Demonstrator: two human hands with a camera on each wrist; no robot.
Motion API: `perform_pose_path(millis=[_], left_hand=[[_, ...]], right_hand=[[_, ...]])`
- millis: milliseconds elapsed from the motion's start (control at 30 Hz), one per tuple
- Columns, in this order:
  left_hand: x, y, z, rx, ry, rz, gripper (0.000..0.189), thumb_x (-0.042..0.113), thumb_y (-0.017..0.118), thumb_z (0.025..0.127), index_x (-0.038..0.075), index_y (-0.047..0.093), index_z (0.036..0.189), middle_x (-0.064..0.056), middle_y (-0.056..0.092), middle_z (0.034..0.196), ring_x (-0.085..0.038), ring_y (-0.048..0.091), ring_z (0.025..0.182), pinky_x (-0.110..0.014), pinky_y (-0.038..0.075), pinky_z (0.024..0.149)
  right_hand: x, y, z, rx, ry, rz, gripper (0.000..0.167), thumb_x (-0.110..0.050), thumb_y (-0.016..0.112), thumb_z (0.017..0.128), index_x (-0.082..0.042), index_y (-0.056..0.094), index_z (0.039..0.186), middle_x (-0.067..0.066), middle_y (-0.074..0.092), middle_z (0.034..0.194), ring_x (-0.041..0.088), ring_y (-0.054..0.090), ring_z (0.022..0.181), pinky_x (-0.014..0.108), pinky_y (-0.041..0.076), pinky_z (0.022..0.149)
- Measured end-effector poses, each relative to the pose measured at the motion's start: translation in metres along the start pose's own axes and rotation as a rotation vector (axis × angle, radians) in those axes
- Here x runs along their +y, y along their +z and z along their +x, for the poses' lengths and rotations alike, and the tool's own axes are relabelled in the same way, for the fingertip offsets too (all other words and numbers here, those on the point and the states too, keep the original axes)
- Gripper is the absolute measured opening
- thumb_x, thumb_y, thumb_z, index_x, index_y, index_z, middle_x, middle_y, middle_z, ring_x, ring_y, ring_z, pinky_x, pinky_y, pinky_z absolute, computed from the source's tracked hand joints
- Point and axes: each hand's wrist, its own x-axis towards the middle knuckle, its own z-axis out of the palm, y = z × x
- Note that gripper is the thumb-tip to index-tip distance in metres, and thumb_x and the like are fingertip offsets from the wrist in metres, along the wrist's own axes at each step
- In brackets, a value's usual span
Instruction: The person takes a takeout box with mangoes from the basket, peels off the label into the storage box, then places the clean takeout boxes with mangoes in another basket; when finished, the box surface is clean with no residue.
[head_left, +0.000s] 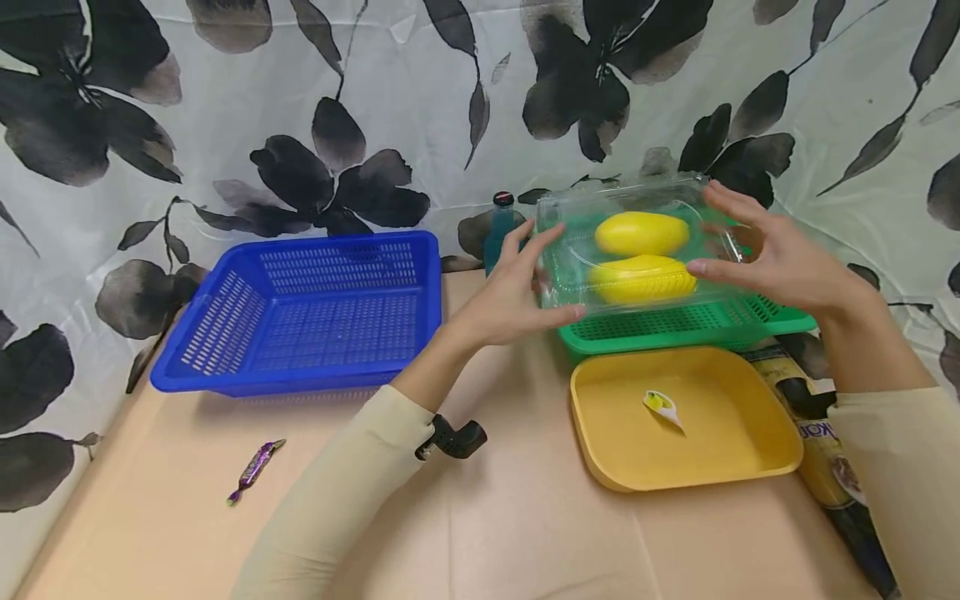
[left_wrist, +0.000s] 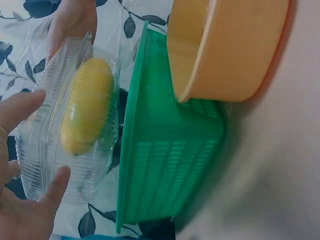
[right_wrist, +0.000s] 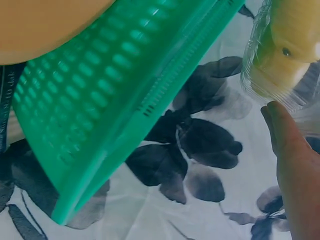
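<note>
Above the green basket [head_left: 622,336], my two hands hold a clear plastic clamshell box [head_left: 566,271] with two yellow fruits [head_left: 642,234] inside. The left hand [head_left: 504,293] grips its left end, thumb at the lower edge and fingers at the side. At the opposite end the right hand [head_left: 787,254] has its thumb along the front and fingers at the upper corner. In the left wrist view the box [left_wrist: 42,165] stands clear of the basket rim [left_wrist: 131,115], its lid down over the fruit. The right wrist view catches only one end of the box [right_wrist: 255,75].
A blue basket [head_left: 322,375] stands at the left, a wrapped candy [head_left: 255,472] before it. Behind the box is a blue bottle [head_left: 498,229]. In front of the green basket, a yellow tray [head_left: 720,450] holds a small white-and-yellow piece [head_left: 662,405]. A printed package [head_left: 821,442] lies beside it.
</note>
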Motion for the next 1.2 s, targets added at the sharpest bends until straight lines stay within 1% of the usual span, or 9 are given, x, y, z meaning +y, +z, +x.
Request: perform_pose_path(millis=[200,300,400,467,533,700,1000,1100,1200], left_hand=[[0.0,0.01,0.015,0.001,0.018,-0.017,0.09,0.035,0.08,0.089,0.021,0.03,0.163,-0.008,0.006,0.173,-0.02,0.061,0.107,-0.027,0.056,0.081],[-0.004,0.015,0.02,0.001,-0.011,-0.015,0.087,0.039,0.08,0.089,0.025,0.034,0.161,-0.005,0.01,0.173,-0.022,0.057,0.12,-0.037,0.054,0.094],[-0.01,0.018,0.023,-0.023,-0.08,0.036,0.086,0.048,0.079,0.088,0.031,0.036,0.16,0.0,0.011,0.173,-0.026,0.041,0.136,-0.052,0.041,0.11],[-0.014,0.019,0.024,-0.04,-0.123,0.075,0.086,0.052,0.079,0.087,0.034,0.037,0.159,0.003,0.012,0.173,-0.028,0.029,0.142,-0.06,0.03,0.115],[-0.016,0.021,0.025,-0.047,-0.144,0.101,0.086,0.054,0.079,0.086,0.035,0.038,0.159,0.004,0.013,0.172,-0.028,0.022,0.144,-0.064,0.024,0.115],[-0.019,0.027,0.031,-0.053,-0.152,0.121,0.084,0.055,0.078,0.086,0.032,0.04,0.158,-0.001,0.019,0.172,-0.028,0.018,0.149,-0.064,0.022,0.112],[-0.024,0.037,0.041,-0.145,-0.208,0.252,0.084,0.06,0.077,0.085,0.032,0.042,0.156,0.0,0.043,0.159,-0.025,0.019,0.151,-0.061,0.018,0.117],[-0.025,0.039,0.042,-0.17,-0.231,0.322,0.083,0.062,0.076,0.085,0.033,0.042,0.155,0.002,0.041,0.162,-0.024,0.013,0.153,-0.059,0.016,0.118],[-0.025,0.042,0.043,-0.195,-0.216,0.378,0.08,0.064,0.073,0.087,0.032,0.044,0.155,0.0,0.037,0.164,-0.028,0.01,0.154,-0.059,0.017,0.115]], right_hand=[[0.015,-0.009,0.007,-0.009,0.075,-0.028,0.088,-0.017,0.069,0.1,-0.034,0.012,0.165,-0.013,0.005,0.172,0.041,0.033,0.15,0.004,0.041,0.081],[0.023,-0.009,0.01,-0.032,0.118,-0.033,0.087,-0.021,0.068,0.101,-0.033,0.011,0.166,-0.011,0.005,0.172,0.043,0.034,0.148,0.006,0.042,0.082],[0.03,-0.005,0.012,-0.076,0.162,-0.027,0.088,-0.024,0.067,0.102,-0.031,0.008,0.166,-0.009,0.003,0.173,0.044,0.035,0.148,0.028,0.051,0.1],[0.035,-0.002,0.014,-0.107,0.18,-0.005,0.088,-0.025,0.067,0.102,-0.03,0.006,0.166,-0.006,0.0,0.173,0.045,0.033,0.148,0.05,0.048,0.107],[0.038,0.0,0.016,-0.129,0.191,0.016,0.089,-0.026,0.065,0.103,-0.029,0.004,0.166,-0.004,-0.003,0.173,0.046,0.031,0.149,0.068,0.039,0.106],[0.045,-0.002,0.02,-0.168,0.231,0.022,0.09,-0.03,0.063,0.104,-0.026,-0.001,0.166,-0.002,-0.008,0.173,0.048,0.028,0.15,0.069,0.036,0.108],[0.059,0.004,0.023,-0.205,0.309,0.035,0.095,-0.037,0.067,0.101,-0.025,-0.001,0.167,0.002,-0.013,0.172,0.053,0.022,0.15,0.072,0.032,0.11],[0.064,0.009,0.023,-0.208,0.31,0.013,0.096,-0.04,0.068,0.1,-0.025,0.001,0.167,0.004,-0.011,0.172,0.052,0.018,0.152,0.072,0.031,0.111],[0.069,0.012,0.021,-0.216,0.328,-0.014,0.097,-0.043,0.069,0.098,-0.027,0.003,0.167,0.009,-0.01,0.172,0.053,0.015,0.152,0.073,0.028,0.111]])
